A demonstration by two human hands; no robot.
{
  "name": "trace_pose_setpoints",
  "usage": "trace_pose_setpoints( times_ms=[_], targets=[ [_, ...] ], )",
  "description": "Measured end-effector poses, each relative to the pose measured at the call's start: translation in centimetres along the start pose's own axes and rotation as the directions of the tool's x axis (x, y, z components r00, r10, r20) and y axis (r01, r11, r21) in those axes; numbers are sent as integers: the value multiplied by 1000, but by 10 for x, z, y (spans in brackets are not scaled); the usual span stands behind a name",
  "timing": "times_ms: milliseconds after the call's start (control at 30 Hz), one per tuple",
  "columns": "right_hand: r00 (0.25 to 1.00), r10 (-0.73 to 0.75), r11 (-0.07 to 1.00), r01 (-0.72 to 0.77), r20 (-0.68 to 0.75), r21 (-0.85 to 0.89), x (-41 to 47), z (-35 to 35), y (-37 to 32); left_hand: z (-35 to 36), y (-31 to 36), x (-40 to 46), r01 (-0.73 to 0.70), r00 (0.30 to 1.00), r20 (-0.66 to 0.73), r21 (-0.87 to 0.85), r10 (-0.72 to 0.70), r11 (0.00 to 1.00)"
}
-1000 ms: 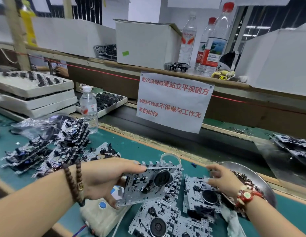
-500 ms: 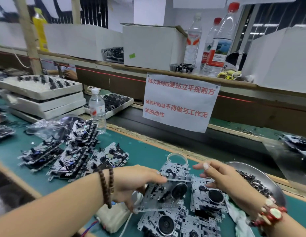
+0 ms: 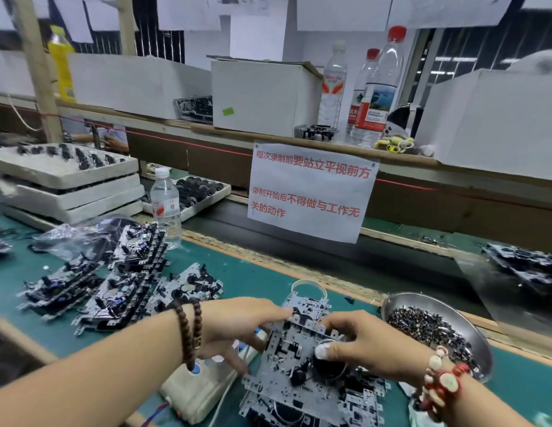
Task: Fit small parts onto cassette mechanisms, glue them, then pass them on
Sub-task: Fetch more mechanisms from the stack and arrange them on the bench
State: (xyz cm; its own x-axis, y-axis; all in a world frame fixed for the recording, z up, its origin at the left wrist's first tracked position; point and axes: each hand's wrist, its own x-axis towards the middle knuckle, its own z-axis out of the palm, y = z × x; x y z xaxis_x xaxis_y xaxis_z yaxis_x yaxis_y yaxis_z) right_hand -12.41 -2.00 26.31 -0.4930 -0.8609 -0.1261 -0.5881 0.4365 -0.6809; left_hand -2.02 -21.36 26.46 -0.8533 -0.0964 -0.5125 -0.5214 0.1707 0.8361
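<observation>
While left hand (image 3: 237, 325) grips mechanism (image 3: 287, 359), right hand (image 3: 364, 343) pinches (fingers curled).

A paper sign (image 3: 311, 192) with red characters is hung from the front edge of the wooden shelf (image 3: 268, 140). On the shelf are set white boxes (image 3: 262, 97), three clear water bottles (image 3: 373, 90) and a yellow bottle (image 3: 60, 61) at its left end. A small water bottle (image 3: 165, 204) is stood near the far edge of the green bench (image 3: 256, 272). Stacked white foam trays (image 3: 68, 183) are kept at the far left corner. A crumpled plastic bag (image 3: 80, 235) is laid beside them.
</observation>
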Motion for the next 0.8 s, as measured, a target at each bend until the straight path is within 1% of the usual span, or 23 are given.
trace_pose_setpoints(
  times_ms=[67,100,133,200,233,267,300,333,367,400,433,500,533,567,600,633,667,700,733,800],
  targets=[
    [995,90,989,-84,-48,124,-2,4,8,2,3,-5,-53,999,-2,49,53,997],
    [985,153,960,-129,-81,248,-3,9,14,3,3,-5,-79,997,-17,85,81,993],
    [968,228,908,-173,-105,381,-5,15,17,4,2,-5,-108,993,-31,104,112,989],
    [925,366,747,-226,-104,625,-8,29,19,6,0,0,-173,980,-71,168,187,970],
    [901,426,664,-248,-84,706,-10,36,20,7,0,5,-218,963,-101,247,249,944],
    [882,468,598,-265,-61,757,-13,42,17,7,0,9,-263,935,-135,359,329,896],
    [874,484,578,-274,-52,769,-15,49,16,7,2,12,-291,898,-161,477,408,829],
    [876,479,607,-287,-54,741,-17,55,15,7,3,17,-302,863,-173,577,475,759],
    [878,474,655,-299,-70,694,-19,62,13,6,5,22,-303,841,-173,636,513,710],
    [885,458,708,-305,-85,637,-20,67,9,6,7,27,-301,834,-166,662,526,687],
    [889,448,735,-309,-91,603,-22,70,4,7,8,32,-300,837,-158,669,525,680],
    [876,479,687,-330,-62,647,-21,75,6,8,8,45,-290,847,-147,679,511,675],
    [871,486,682,-326,-73,655,-21,75,10,9,8,50,-283,851,-143,687,506,670],
    [859,499,652,-287,-112,702,-22,80,14,11,8,56,-278,853,-140,694,502,665],
    [873,476,639,-265,-101,722,-23,85,9,13,9,62,-271,855,-137,703,499,658],
    [893,449,688,-315,-42,653,-22,90,10,16,9,67,-269,857,-130,713,499,647],
    [881,460,769,-333,-112,546,-22,88,14,18,9,70,-265,859,-122,726,498,635],
    [832,511,774,-335,-216,537,-16,90,13,20,9,73,-259,863,-115,735,492,626],
    [803,560,745,-380,-203,549,-8,88,11,21,9,75,-249,870,-109,744,481,620],
    [822,568,702,-457,-43,546,-4,91,16,21,8,78,-233,881,-99,761,463,605]
  ],
)
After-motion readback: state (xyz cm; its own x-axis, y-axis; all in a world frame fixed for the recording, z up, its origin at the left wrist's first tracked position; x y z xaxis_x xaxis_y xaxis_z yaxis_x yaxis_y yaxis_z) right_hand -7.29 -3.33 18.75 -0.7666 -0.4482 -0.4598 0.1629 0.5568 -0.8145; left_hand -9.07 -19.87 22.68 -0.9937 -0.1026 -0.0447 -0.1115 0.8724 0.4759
